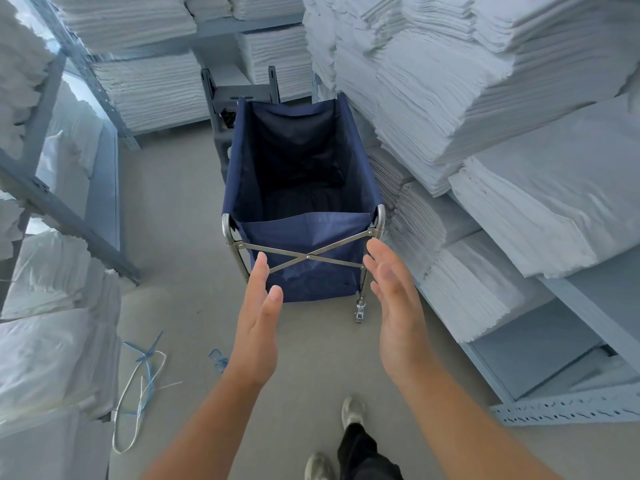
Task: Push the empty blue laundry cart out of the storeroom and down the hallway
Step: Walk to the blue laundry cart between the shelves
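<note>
The blue laundry cart point(304, 237) stands on the grey floor in front of me, its dark fabric bag empty and its metal frame crossed by two thin bars on the near side. It sits close against the right-hand shelving. My left hand point(258, 323) and my right hand point(394, 306) are both stretched out toward the cart's near end, palms facing each other, fingers straight. Neither hand touches the frame; the right fingertips are just below the near right corner post.
Metal shelves stacked with folded white linen point(485, 98) line the right side and the back wall. Bagged white bundles point(52, 306) fill shelves on the left. A grey step stool point(239, 98) stands behind the cart. Loose blue and white straps point(145, 375) lie on the floor at left.
</note>
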